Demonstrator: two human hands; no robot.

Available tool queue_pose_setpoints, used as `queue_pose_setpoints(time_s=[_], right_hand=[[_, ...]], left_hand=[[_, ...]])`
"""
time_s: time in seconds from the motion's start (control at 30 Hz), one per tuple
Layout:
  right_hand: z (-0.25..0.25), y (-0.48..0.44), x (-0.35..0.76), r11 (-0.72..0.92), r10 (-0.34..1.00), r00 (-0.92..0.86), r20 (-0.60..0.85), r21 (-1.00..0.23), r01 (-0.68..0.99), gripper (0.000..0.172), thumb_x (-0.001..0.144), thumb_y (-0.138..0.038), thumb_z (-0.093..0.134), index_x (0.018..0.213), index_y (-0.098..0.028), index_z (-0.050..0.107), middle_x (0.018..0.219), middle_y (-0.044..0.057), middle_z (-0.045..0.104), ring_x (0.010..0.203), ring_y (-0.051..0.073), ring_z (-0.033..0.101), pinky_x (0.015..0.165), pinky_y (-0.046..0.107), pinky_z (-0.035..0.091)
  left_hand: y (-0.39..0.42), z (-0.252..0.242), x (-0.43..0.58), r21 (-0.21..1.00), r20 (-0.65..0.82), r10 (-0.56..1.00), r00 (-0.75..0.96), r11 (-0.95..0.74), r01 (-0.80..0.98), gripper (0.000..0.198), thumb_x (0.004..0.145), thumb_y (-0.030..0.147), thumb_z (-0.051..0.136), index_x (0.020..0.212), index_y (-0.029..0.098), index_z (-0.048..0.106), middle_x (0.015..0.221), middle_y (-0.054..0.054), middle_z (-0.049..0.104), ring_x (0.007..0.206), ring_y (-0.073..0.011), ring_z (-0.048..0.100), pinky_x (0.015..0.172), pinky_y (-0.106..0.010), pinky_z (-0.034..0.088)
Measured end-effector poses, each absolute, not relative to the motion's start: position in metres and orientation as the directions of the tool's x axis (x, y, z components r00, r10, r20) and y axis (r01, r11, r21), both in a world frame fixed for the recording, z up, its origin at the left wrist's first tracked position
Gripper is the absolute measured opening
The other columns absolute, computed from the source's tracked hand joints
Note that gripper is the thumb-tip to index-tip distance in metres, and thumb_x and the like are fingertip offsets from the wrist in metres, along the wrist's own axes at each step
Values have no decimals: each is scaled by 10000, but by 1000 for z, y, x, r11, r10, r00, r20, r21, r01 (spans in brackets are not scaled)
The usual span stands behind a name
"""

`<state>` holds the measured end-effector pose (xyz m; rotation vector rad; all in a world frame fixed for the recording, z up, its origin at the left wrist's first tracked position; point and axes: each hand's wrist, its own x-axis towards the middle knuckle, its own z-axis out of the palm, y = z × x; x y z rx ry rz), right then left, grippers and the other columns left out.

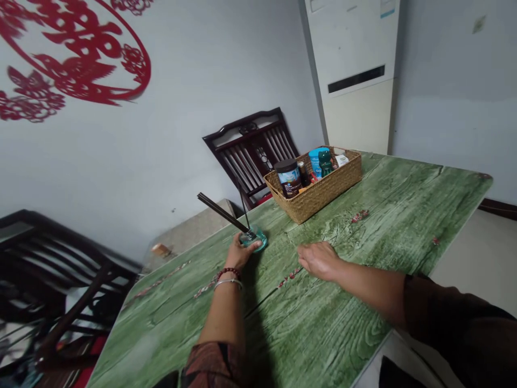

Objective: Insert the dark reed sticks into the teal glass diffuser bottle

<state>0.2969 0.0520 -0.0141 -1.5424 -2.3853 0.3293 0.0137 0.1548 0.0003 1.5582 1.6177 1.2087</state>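
My left hand is closed around the side of a small teal glass reed diffuser, which stands on the table. Dark reeds stick out of its neck, most leaning left in a bundle, one nearly upright. To the right of it, my right hand is low at the tabletop with its fingers curled in. The undersides of those fingers are hidden, so anything inside them cannot be made out.
Beyond my hands, a woven basket holds a dark-lidded jar, a blue package and a green bottle. The green wood-patterned table has printed blossoms. Dark wooden chairs stand at the far and left sides.
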Motion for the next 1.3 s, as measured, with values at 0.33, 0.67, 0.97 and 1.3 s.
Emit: queue_pose_setpoints(time_s=[0.33, 0.67, 0.97, 1.3], right_hand=[[-16, 53, 299, 384, 922, -372, 109, -376, 843, 242, 1017, -346, 569, 1134, -213, 735, 1060, 136, 800, 983, 274, 748, 816, 324, 460], [-4, 71, 304, 232, 961, -200, 191, -951, 203, 123, 742, -174, 682, 859, -210, 675, 507, -127, 331, 494, 93, 301, 552, 227, 244], [98, 44, 288, 30, 824, -417, 383, -764, -644, 651, 740, -263, 768, 1365, -287, 586, 536, -165, 202, 462, 71, 130, 471, 210, 207], [-15, 62, 269, -273, 829, -529, 182, -694, -666, 586, 712, -189, 735, 1280, -288, 630, 495, -176, 164, 466, 74, 33, 482, 215, 118]], left_hand=[[119, 9, 17, 964, 84, 921, -379, 21, 266, 741, 695, 362, 903, 1338, 214, 567, 1069, -60, 650, 843, -168, 683, 824, -372, 584], [-18, 26, 41, 744, 60, 990, -126, -129, -656, 564, 836, 67, 791, 1326, 314, 657, 556, 132, 322, 409, -36, 329, 448, -141, 348], [-39, 37, 47, 589, 240, 970, -47, -184, -787, 819, 857, -36, 651, 1530, 411, 519, 584, 112, 322, 393, -40, 360, 452, -132, 389], [-31, 0, 50, 591, 100, 995, 17, -45, -805, 820, 869, -35, 633, 1534, 428, 512, 543, 119, 294, 386, -43, 351, 437, -111, 353]])
